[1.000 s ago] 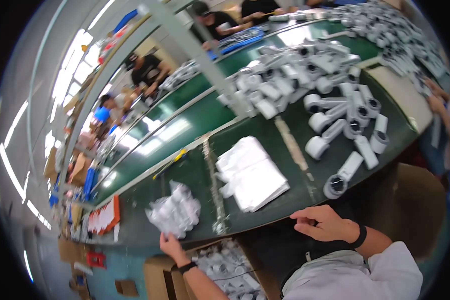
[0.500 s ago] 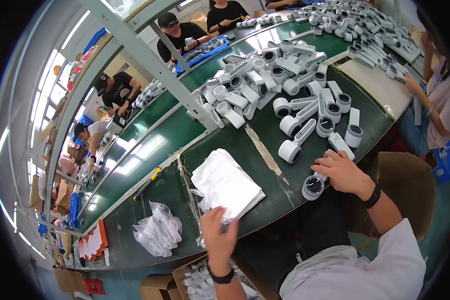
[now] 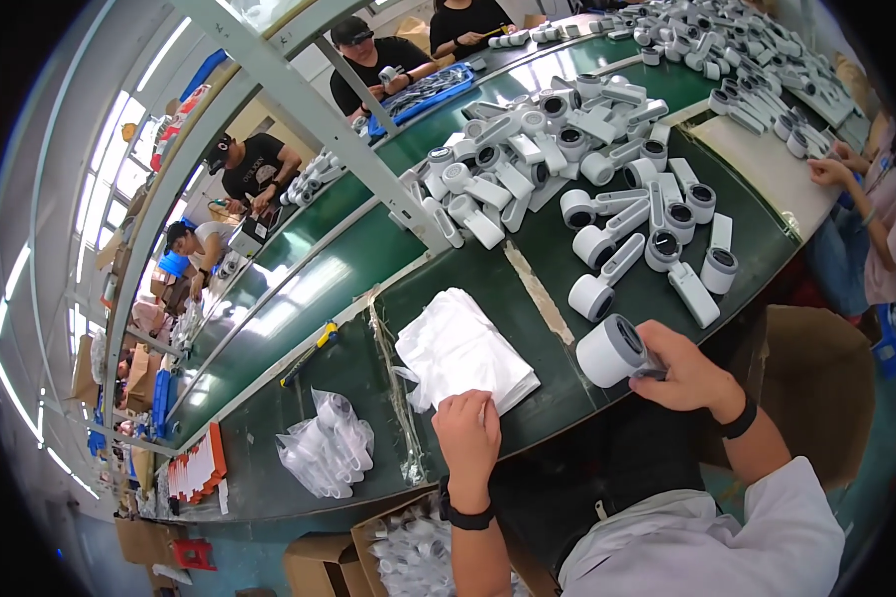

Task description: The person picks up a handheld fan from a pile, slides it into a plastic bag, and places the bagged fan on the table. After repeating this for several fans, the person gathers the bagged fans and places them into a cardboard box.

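My right hand [image 3: 679, 368] is closed around the handle of a white handheld device [image 3: 607, 353], its drum-shaped head pointing left and its dark round end turned up and right. The device is raised over the table's front edge. My left hand [image 3: 466, 428] has its fingers drawn together at the near edge of a stack of thin white plastic bags [image 3: 460, 343], pinching the top bag there. Several more such devices lie loose beyond my right hand, one of them a white handheld device [image 3: 695, 295] with its handle toward me.
A big heap of devices [image 3: 528, 149] covers the table's far middle. Left of the bags lie filled clear bags [image 3: 327, 446] and a yellow-black cutter [image 3: 311, 353]. Below stand a carton of bagged parts [image 3: 423, 547] and an open carton [image 3: 816, 378]. A metal post [image 3: 353, 149] rises ahead; co-workers sit around.
My right hand has lifted the device off the table edge and turned its head leftward. My left hand has moved onto the bag stack's near edge, its fingers closing. The view has shifted slightly.
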A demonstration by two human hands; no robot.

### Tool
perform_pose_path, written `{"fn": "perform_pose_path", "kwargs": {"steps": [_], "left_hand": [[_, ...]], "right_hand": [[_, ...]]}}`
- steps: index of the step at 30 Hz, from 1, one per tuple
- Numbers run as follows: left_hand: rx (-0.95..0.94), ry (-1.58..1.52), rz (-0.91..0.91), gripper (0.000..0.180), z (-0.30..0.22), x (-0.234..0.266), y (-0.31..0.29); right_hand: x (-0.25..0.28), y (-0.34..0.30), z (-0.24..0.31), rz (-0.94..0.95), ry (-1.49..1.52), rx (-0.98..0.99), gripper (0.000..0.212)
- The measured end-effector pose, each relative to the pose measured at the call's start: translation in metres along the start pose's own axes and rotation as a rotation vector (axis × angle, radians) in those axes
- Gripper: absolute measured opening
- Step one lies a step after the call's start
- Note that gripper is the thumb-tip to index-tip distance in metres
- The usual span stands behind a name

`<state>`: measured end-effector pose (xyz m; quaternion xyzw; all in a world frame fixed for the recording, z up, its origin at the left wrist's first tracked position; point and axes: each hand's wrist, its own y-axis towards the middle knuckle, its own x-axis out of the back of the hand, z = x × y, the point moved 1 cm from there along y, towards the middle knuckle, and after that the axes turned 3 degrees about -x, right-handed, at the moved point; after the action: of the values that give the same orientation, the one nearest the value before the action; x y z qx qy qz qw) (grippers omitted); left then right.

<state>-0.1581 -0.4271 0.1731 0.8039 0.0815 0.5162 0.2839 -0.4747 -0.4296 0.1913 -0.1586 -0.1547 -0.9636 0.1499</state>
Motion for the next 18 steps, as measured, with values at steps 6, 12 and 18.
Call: {"fn": "perform_pose_path", "kwargs": {"steps": [6,12,18], "left_hand": [[0.131,-0.121,-0.057,0.006,-0.004,0.005,0.007],[0.147,-0.173,-0.05,0.01,0.006,0.006,0.002],[0.177,-0.126,-0.059,0.014,0.005,0.005,0.005]], "right_hand": [[-0.037,-0.008,-0.014,0.051,0.429,-0.217,0.038],[-0.058,-0.008,-0.01,0.071,0.571,-0.296,0.038],[-0.063,-0.011,-0.011,0.066,0.591,-0.335,0.034]]}}
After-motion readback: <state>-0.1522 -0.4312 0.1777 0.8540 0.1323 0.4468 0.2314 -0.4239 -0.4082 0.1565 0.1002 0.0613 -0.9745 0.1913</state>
